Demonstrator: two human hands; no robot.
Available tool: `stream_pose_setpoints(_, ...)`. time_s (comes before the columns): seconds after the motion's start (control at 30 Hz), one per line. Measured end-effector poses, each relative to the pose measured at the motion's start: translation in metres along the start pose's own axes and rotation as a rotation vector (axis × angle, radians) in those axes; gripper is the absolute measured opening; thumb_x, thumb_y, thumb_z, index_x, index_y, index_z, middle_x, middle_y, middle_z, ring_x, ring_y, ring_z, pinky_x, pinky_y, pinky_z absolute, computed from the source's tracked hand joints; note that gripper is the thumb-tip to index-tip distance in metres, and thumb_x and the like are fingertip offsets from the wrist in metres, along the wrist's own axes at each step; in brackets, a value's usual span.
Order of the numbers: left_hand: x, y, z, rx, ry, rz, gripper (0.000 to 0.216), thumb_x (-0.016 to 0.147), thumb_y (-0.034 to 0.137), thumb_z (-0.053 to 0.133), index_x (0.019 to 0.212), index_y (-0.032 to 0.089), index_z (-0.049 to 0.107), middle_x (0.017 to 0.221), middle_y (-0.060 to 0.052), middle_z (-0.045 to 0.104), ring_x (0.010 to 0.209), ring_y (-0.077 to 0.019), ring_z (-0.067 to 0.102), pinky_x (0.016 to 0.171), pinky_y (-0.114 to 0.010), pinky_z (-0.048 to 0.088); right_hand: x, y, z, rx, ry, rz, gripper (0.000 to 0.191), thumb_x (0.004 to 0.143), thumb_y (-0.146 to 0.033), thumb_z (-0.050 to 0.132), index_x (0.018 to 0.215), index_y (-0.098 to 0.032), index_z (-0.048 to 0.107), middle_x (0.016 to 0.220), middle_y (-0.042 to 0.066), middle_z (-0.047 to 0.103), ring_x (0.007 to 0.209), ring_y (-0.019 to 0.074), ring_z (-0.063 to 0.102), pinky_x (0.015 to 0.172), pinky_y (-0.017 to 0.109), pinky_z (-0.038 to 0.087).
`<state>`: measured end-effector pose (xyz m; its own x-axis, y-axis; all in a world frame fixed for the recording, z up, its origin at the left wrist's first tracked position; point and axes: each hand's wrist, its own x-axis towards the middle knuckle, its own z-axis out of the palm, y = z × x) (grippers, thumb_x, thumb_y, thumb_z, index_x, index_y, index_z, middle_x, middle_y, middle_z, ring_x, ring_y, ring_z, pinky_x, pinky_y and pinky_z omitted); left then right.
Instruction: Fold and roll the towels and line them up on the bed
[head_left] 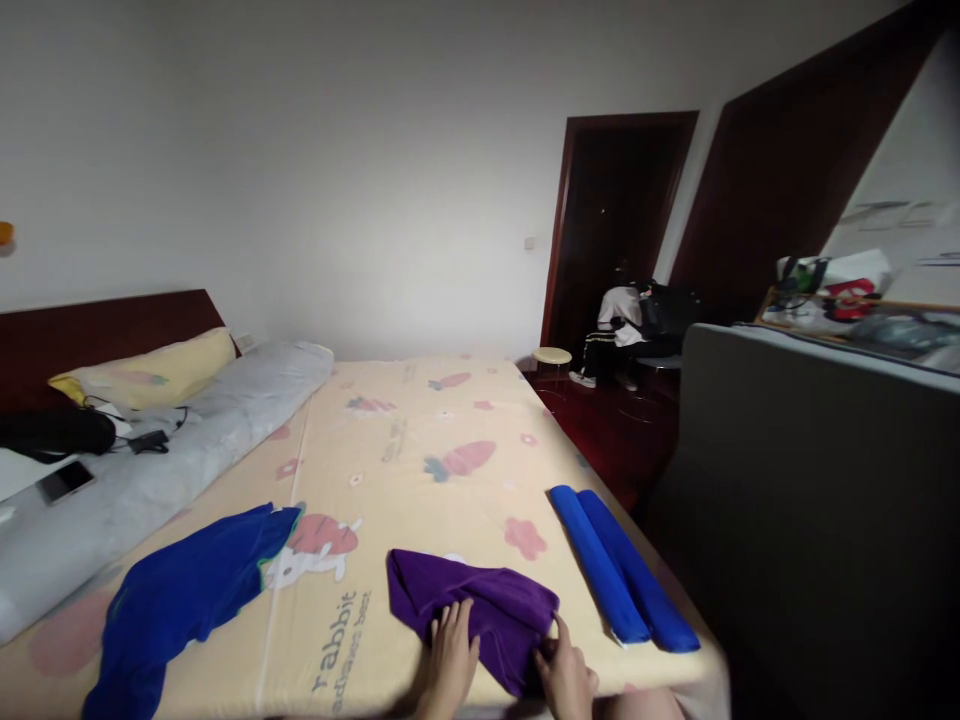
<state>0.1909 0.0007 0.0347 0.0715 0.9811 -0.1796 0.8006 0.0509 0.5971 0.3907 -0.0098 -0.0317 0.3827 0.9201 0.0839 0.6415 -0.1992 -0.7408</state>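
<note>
A crumpled purple cloth lies in front of me on the bed near its front edge. My left hand rests on its lower left part, with the fingers stretched out over the fabric. At the cloth's right corner, my right hand is closed, thumb and fingers pinching the edge. Two blue cloth rolls lie side by side to the right. Over on the left, a loose blue cloth is spread unevenly, with a thin green edge showing.
The bed sheet is cream with carrot and rabbit prints. A grey quilt, a yellow pillow and a phone are along the left. A dark grey panel stands right; a person sits by the far door.
</note>
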Motion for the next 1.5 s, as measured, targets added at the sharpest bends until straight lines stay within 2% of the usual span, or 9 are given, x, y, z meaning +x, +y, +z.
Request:
stream_pose_setpoints(0.2,-0.009,-0.011,-0.025,0.122,0.006,0.089,0.031,0.073,0.014,0.045,0.095,0.027,0.061,0.11,-0.006,0.065,0.115,-0.0247,0.053,0.102,-0.041,0.032,0.003,-0.013,-0.005,0.188,0.055,0.054,0.049,0.07,-0.052,0.046,0.11,-0.026,0.056,0.071,0.003,0.069,0.069,0.0306,0.068,0.07,0.045,0.047)
stream_pose_setpoints(0.37,-0.028,-0.014,-0.041,0.159,-0.033,0.056,0.034,0.066,0.018,0.058,0.098,0.025,0.062,0.13,-0.008,0.054,0.131,-0.0302,0.039,0.107,-0.045,0.025,0.003,-0.06,-0.022,0.496,0.06,-0.068,0.057,0.071,-0.06,0.056,0.11,-0.019,0.059,0.061,-0.002,0.061,0.057,0.0211,0.06,0.06,0.034,0.049)
stream_pose_setpoints(0.6,-0.029,0.029,-0.043,-0.237,0.008,0.27,0.039,0.074,0.03,0.06,0.113,0.03,0.061,0.116,-0.007,0.065,0.114,-0.027,0.055,0.101,-0.038,0.039,-0.008,-0.125,-0.024,0.676,-0.099,-0.156,0.043,0.072,-0.048,0.065,0.105,-0.02,0.066,0.074,0.002,0.069,0.069,0.0214,0.065,0.066,0.032,0.053)
stream_pose_setpoints(0.8,-0.022,0.034,-0.035,-0.378,0.103,0.267,0.021,0.083,0.024,0.045,0.083,0.024,0.066,0.086,-0.005,0.071,0.082,-0.0214,0.063,0.08,-0.033,0.047,-0.012,-0.121,-0.026,0.752,-0.191,-0.211,0.039,0.068,-0.036,0.068,0.104,-0.021,0.067,0.078,0.002,0.069,0.076,0.0219,0.065,0.074,0.033,0.054)
stream_pose_setpoints(0.97,-0.028,0.033,-0.035,-0.478,0.104,0.289,0.019,0.083,0.032,0.049,0.079,0.023,0.066,0.082,-0.005,0.071,0.078,-0.0206,0.062,0.077,-0.031,0.047,-0.013,-0.117,-0.028,0.892,-0.282,-0.081,0.044,0.058,-0.042,0.078,0.095,-0.021,0.069,0.065,-0.002,0.061,0.061,0.0184,0.059,0.059,0.031,0.05)
stream_pose_setpoints(1.13,-0.011,0.014,-0.034,-0.903,0.233,0.011,0.039,0.066,0.061,0.065,0.074,0.023,0.063,0.07,-0.002,0.064,0.07,-0.0203,0.058,0.068,-0.032,0.046,-0.007,-0.101,-0.028,0.912,-0.271,0.013,0.05,0.056,-0.057,0.076,0.089,-0.02,0.071,0.063,0.0,0.062,0.061,0.0186,0.059,0.058,0.031,0.05)
stream_pose_setpoints(1.23,0.003,-0.013,-0.045,-1.18,0.338,-0.232,0.038,0.064,0.056,0.067,0.082,0.024,0.06,0.073,-0.001,0.063,0.063,-0.0179,0.058,0.062,-0.032,0.045,0.005,-0.078,-0.038,0.82,-0.145,0.051,0.052,0.052,-0.063,0.074,0.079,-0.019,0.072,0.069,0.004,0.068,0.068,0.0229,0.064,0.065,0.035,0.053)
stream_pose_setpoints(1.33,0.014,-0.043,-0.072,-1.403,0.405,-0.383,0.019,0.07,0.039,0.063,0.079,0.024,0.057,0.077,-0.004,0.066,0.067,-0.018,0.063,0.067,-0.032,0.047,0.025,-0.059,-0.052,0.75,-0.038,0.077,0.052,0.048,-0.065,0.072,0.072,-0.018,0.072,0.074,0.008,0.073,0.07,0.0262,0.066,0.066,0.038,0.055)
stream_pose_setpoints(1.5,0.034,-0.078,-0.138,-1.453,0.51,-0.447,0.005,0.074,0.024,0.053,0.07,0.023,0.052,0.07,-0.001,0.063,0.064,-0.0162,0.063,0.071,-0.034,0.049,0.073,-0.054,-0.077,0.702,0.035,0.044,0.05,0.049,-0.06,0.07,0.075,-0.017,0.072,0.073,0.008,0.073,0.067,0.0248,0.065,0.063,0.037,0.053)
